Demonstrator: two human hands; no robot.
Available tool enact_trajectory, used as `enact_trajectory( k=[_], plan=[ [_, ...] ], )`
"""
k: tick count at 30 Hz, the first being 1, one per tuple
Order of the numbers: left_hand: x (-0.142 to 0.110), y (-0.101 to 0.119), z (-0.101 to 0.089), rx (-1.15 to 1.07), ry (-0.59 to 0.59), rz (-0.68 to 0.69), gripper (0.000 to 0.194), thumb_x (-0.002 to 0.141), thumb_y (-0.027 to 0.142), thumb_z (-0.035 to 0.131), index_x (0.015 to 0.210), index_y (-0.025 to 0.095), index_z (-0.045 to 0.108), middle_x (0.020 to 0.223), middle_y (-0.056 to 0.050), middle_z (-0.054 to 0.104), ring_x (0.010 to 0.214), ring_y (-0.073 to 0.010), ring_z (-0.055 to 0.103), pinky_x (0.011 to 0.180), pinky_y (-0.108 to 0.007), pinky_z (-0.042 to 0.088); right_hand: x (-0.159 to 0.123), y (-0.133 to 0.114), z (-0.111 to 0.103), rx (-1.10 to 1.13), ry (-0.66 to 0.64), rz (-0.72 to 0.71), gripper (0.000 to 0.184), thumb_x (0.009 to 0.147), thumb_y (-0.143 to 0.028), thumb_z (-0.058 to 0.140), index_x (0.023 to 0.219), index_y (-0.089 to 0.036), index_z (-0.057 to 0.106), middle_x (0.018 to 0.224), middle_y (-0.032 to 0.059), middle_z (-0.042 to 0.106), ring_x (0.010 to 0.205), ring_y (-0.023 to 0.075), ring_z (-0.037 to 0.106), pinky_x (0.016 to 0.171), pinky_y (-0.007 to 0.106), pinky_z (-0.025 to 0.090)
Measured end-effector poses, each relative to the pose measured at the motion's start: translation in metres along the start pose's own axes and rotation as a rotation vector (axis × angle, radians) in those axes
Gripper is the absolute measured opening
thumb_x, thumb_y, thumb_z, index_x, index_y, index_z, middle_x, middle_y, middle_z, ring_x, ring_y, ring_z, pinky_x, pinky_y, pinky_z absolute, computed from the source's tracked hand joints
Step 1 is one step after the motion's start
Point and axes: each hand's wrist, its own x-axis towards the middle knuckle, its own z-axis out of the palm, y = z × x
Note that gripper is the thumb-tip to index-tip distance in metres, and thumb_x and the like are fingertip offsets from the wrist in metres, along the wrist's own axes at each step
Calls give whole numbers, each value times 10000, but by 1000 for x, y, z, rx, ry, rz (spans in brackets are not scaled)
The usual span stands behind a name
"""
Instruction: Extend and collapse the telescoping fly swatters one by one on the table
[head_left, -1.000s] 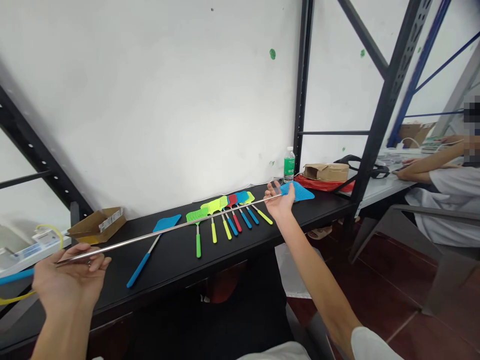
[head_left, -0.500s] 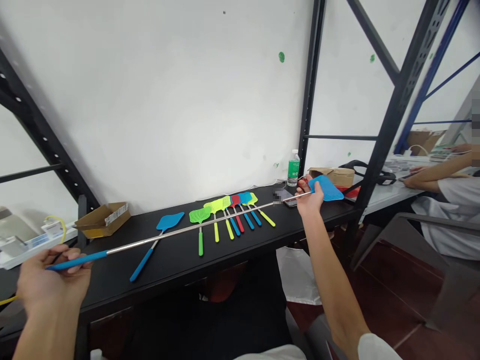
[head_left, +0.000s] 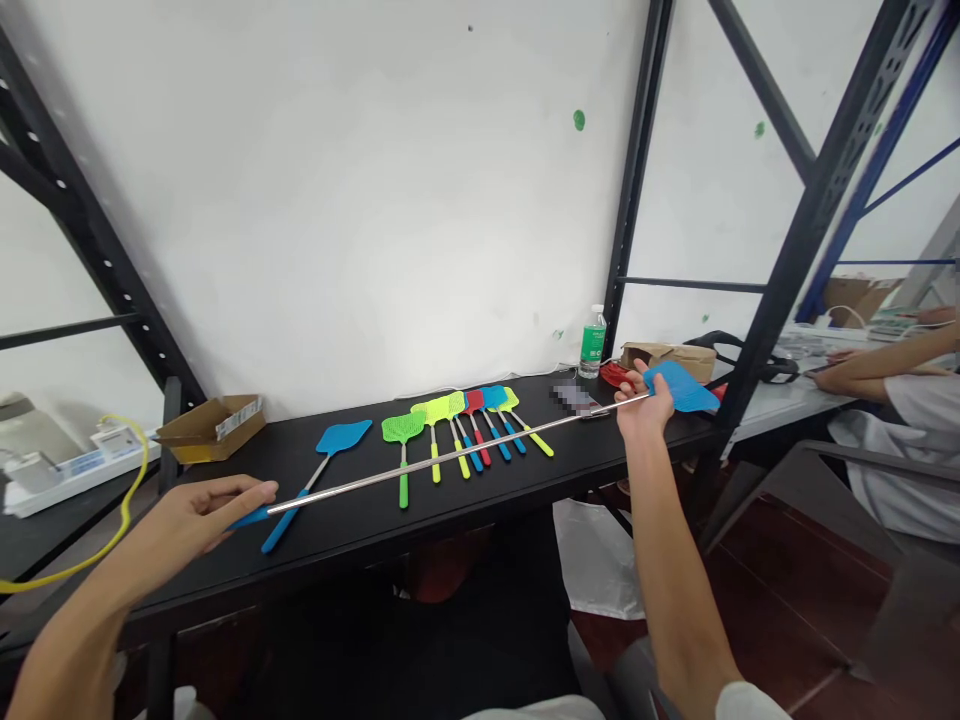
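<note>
The person's right hand [head_left: 643, 408] is closed around the steel shaft of an extended fly swatter [head_left: 450, 458], just below its blue mesh head [head_left: 681, 387]. The left hand [head_left: 199, 515] is at the other end, its fingers stretched out over the blue grip [head_left: 251, 517]. It may be only a light pinch, as the fingers hide how firmly the grip is held. The swatter hangs across the black bench [head_left: 360, 530], above a blue swatter [head_left: 343, 436] and a green swatter [head_left: 403, 428]; further right lies a tight row of swatters [head_left: 465, 430] with yellow, blue and red handles. A shaft this long and thin handles best when both ends are supported evenly, with no sideways load at the joints.

Nothing is legible on the white label of the cardboard tray [head_left: 211, 427] or the green label of the water bottle [head_left: 592, 343] – no brand can be made out. A pixelated patch [head_left: 574, 398] covers something on the bench. To the right, a co-worker's forearm [head_left: 885, 370] rests on a white table.
</note>
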Motion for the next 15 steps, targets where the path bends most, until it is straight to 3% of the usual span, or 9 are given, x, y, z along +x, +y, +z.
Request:
enact_trajectory(
  k=[5, 9, 15],
  plan=[
    [-7, 18, -2, -180, -146, -20, 576, 737, 665, 682, 1078, 204, 730, 648, 17, 571, 592, -141, 463, 502, -214, 334, 9, -8, -13, 22, -4, -14, 297, 1007, -330, 352, 1057, -217, 623, 624, -27, 621, 421, 81, 486, 368, 182, 366],
    [-13, 37, 2, -154, -221, 27, 590, 701, 654, 724, 1054, 183, 764, 615, 10, 590, 560, -133, 454, 453, -210, 300, 16, -23, -27, 49, 27, -11, 299, 1005, -354, 343, 1046, -222, 608, 632, -34, 604, 423, 83, 491, 373, 190, 373],
    [-12, 57, 21, -87, -225, 146, 502, 768, 610, 699, 1073, 219, 783, 829, -23, 712, 702, -170, 574, 609, -249, 450, 21, -53, -50, 96, 57, -53, 326, 1013, -320, 285, 1002, -201, 589, 605, -45, 554, 409, 84, 457, 372, 201, 358]
  ],
)
